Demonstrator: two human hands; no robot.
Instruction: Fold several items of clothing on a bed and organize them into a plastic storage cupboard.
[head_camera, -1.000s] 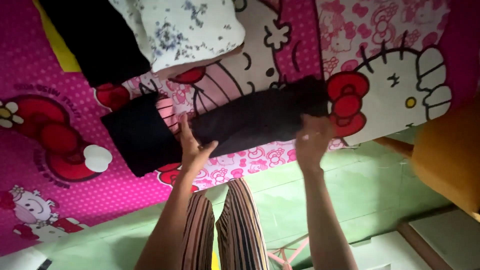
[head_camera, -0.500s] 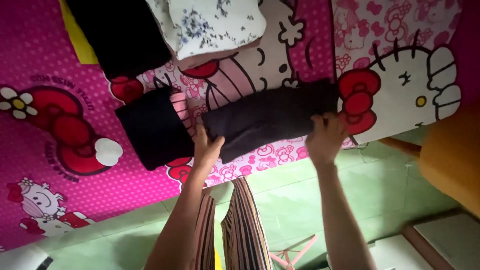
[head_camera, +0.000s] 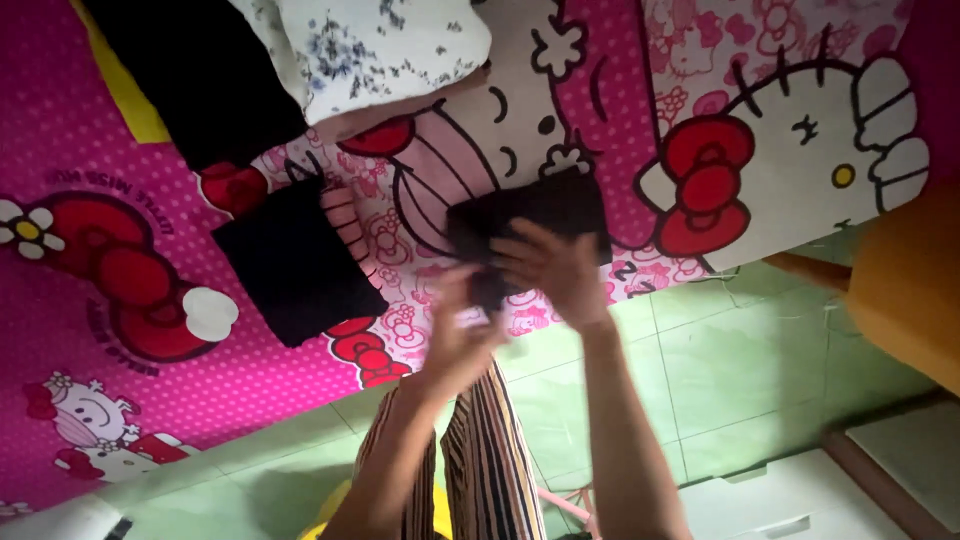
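Observation:
A dark cloth (head_camera: 545, 208), folded into a short block, lies on the pink cartoon-print bedsheet (head_camera: 90, 330) near its front edge. My right hand (head_camera: 548, 268) lies on top of the cloth with its fingers spread over the fold. My left hand (head_camera: 458, 335) grips the cloth's near left corner from below, blurred by motion. To the left rests a folded black garment (head_camera: 290, 265) with a pink striped piece tucked at its right side.
At the top lie a black folded pile (head_camera: 195, 75) and a white floral pillow (head_camera: 375, 50). Striped trouser legs (head_camera: 490, 465) stand on a green tiled floor (head_camera: 740, 360). An orange seat (head_camera: 905, 280) sits at the right.
The long dark cloth has been folded in half, right end over to the left. My right hand moved left onto it; my left hand shifted right and down to its corner.

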